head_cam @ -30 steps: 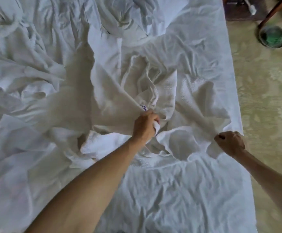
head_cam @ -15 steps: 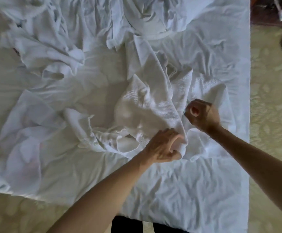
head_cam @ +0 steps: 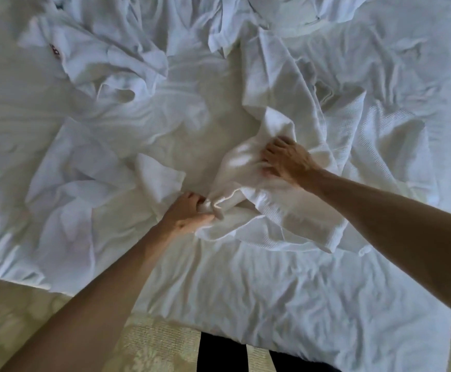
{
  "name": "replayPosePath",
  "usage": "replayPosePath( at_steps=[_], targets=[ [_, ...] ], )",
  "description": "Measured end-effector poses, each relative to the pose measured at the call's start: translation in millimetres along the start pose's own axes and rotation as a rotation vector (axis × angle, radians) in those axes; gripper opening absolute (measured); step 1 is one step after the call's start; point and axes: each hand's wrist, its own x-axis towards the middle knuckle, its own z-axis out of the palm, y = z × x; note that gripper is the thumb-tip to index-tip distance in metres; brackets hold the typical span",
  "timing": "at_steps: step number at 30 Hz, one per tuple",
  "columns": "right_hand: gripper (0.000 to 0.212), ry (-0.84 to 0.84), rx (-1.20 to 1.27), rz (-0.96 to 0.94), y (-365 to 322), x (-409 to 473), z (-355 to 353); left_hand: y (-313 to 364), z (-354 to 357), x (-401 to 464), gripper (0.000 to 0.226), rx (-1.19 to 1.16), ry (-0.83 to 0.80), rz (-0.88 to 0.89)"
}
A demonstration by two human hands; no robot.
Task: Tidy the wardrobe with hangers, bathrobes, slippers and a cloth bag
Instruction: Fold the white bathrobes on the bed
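A white waffle-weave bathrobe lies crumpled on the bed, right of centre, running from the top of the view down toward the near edge. The left hand holds a bunched fold of its lower part, grip closed around the cloth with fingers curled. The right hand rests on a raised fold just above, fingers spread and pressing into the fabric, grip wide. A second robe lies heaped at upper left, well apart, with a small red mark on it. A rumpled white sheet covers the bed. Patterned carpet shows at the near edge.
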Motion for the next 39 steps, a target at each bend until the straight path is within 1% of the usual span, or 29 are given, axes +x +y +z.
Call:
replayPosePath(
  at_steps=[1,2,3,5,7,9,13,15,17,19,21,23,25,26,27,28,30,33,36,37,39],
  targets=[
    [0.036,0.037,0.053,-0.015,-0.5,0.0,1.1,1.7,1.4,2.2,0.029,0.017,-0.021,-0.013],
    [0.037,0.068,0.110,0.015,0.2,-0.6,-2.0,5.2,0.9,3.7,0.028,0.036,-0.030,-0.021],
    [0.041,0.098,0.153,0.085,2.3,-2.1,-8.7,9.6,-1.9,6.0,0.032,0.051,-0.016,-0.024],
    [0.044,0.191,0.192,0.245,16.6,-6.1,-32.9,21.7,-21.8,11.6,0.033,0.047,0.097,-0.004],
    [0.042,0.280,0.174,0.391,38.5,-12.7,-70.3,40.4,-58.2,18.7,0.027,-0.041,0.250,0.047],
    [0.042,0.341,0.194,0.482,61.5,-23.0,-116.6,69.2,-103.2,24.9,0.025,-0.123,0.353,0.152],
    [0.052,0.461,0.268,0.696,112.5,-49.7,-190.7,149.9,-179.4,29.1,0.042,-0.196,0.466,0.434],
    [0.054,0.528,0.308,0.758,132.6,-71.6,-212.6,189.5,-199.5,28.1,0.037,-0.216,0.485,0.576],
    [0.052,0.552,0.344,0.818,144.0,-98.9,-219.3,219.2,-201.4,28.5,0.022,-0.143,0.512,0.708],
    [0.051,0.513,0.372,0.883,145.5,-127.3,-207.4,232.2,-182.1,36.8,0.020,-0.002,0.543,0.823],
    [0.051,0.397,0.383,0.940,135.2,-158.5,-176.0,228.9,-143.1,43.7,0.021,0.154,0.489,0.882],
    [0.054,0.206,0.383,1.002,114.3,-195.3,-127.8,212.2,-93.9,44.8,0.018,0.301,0.318,0.877],
    [0.058,-0.005,0.375,1.012,87.6,-232.1,-74.1,187.5,-44.2,42.4,0.013,0.413,0.140,0.807],
    [0.055,-0.083,0.390,0.996,74.7,-246.9,-49.9,174.8,-22.8,40.6,0.019,0.446,0.088,0.758],
    [0.050,-0.118,0.426,0.992,62.9,-257.3,-30.9,162.6,-3.8,39.9,0.025,0.461,0.058,0.724],
    [0.047,-0.114,0.466,1.001,53.3,-263.0,-17.7,153.7,10.3,39.6,0.028,0.468,0.052,0.703],
    [0.046,-0.074,0.495,1.042,45.6,-265.4,-4.0,146.1,22.9,40.6,0.029,0.466,0.101,0.705],
    [0.043,-0.025,0.531,1.109,48.5,-262.5,-5.6,150.9,14.2,38.8,0.028,0.421,0.100,0.716],
    [0.054,0.157,0.524,1.138,62.4,-259.1,-25.7,150.6,-12.3,33.4,0.050,0.391,0.028,0.683],
    [0.056,0.211,0.510,1.142,70.3,-257.6,-34.6,147.5,-20.1,33.5,0.050,0.432,0.010,0.688],
    [0.057,0.285,0.471,1.218,90.6,-256.8,-49.8,140.8,-32.4,33.6,0.037,0.520,0.005,0.685]
  ],
)
